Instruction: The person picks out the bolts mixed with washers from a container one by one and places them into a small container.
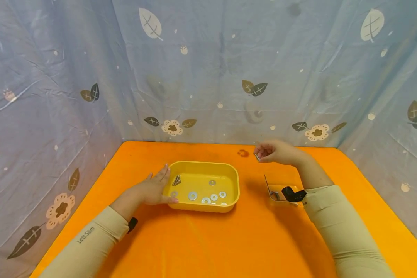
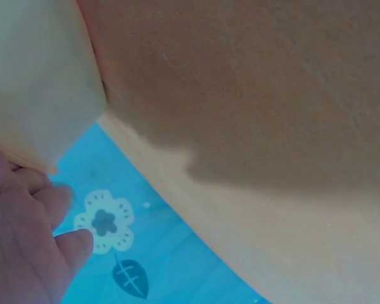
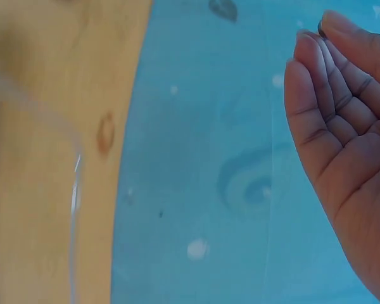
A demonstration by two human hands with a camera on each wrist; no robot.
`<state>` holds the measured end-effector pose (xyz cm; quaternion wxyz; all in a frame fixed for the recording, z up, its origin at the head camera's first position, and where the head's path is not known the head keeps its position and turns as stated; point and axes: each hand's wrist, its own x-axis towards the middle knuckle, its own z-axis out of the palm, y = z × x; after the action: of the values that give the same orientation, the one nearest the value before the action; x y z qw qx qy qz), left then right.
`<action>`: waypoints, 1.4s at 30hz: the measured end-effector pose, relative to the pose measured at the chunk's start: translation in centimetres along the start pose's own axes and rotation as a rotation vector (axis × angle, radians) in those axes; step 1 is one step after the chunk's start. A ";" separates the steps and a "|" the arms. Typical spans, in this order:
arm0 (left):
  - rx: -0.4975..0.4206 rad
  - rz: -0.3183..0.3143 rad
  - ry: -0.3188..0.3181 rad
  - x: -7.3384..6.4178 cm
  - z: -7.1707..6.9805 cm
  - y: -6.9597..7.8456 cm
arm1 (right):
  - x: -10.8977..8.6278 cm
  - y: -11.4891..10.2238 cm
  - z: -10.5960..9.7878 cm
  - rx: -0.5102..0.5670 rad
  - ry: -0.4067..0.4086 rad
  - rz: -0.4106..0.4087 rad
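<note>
A yellow tray [image 1: 204,208] holds several flat washers [image 1: 192,195] and a small cluster of screws [image 1: 177,180] at its left end. My left hand [image 1: 154,189] rests against the tray's left end, fingers spread and thumb by the front rim. In the left wrist view, the same hand [image 2: 25,234] touches the pale-looking tray side [image 2: 44,82]. My right hand [image 1: 276,152] is raised above the table right of the tray, pinching a small metal screw [image 1: 257,156] between thumb and fingertips. In the right wrist view, the fingers mostly hide it.
A clear plastic box [image 1: 281,202] with a few screws [image 1: 274,195] stands under my right forearm, partly hidden by the sleeve and wrist camera. The orange table [image 1: 201,247] is bordered by patterned curtains [image 1: 208,77] at the back and sides.
</note>
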<state>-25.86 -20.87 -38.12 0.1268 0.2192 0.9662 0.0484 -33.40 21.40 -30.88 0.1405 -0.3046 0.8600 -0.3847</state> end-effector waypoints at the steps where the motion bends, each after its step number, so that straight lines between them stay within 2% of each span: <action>1: 0.006 -0.001 0.001 0.0 0.0 0.0 | -0.5 0.3 -0.2 0.006 -0.003 0.015; 5: 0.035 0.005 0.015 0.1 0.3 -0.2 | -2.3 1.6 -0.9 0.034 -0.020 0.035; 10: 0.052 0.015 0.022 0.1 0.3 -0.2 | -4.1 3.0 -1.4 0.032 -0.019 0.102; 12: 0.058 0.012 0.018 0.1 0.3 -0.2 | -4.7 3.4 -1.5 0.040 -0.020 0.138; 16: 0.062 0.011 0.014 0.1 0.3 -0.3 | -5.5 4.2 -1.7 0.066 -0.028 0.160; 27: 0.041 0.009 0.004 0.2 0.3 -0.3 | -6.6 5.5 -2.1 0.091 -0.034 0.176; 42: 0.033 0.011 0.008 0.1 0.2 -0.3 | -6.6 6.1 -2.2 0.110 -0.011 0.190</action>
<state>-26.05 -21.06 -38.42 0.1189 0.2267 0.9661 0.0340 -31.88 30.02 -33.97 0.1976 -0.2153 0.8617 -0.4147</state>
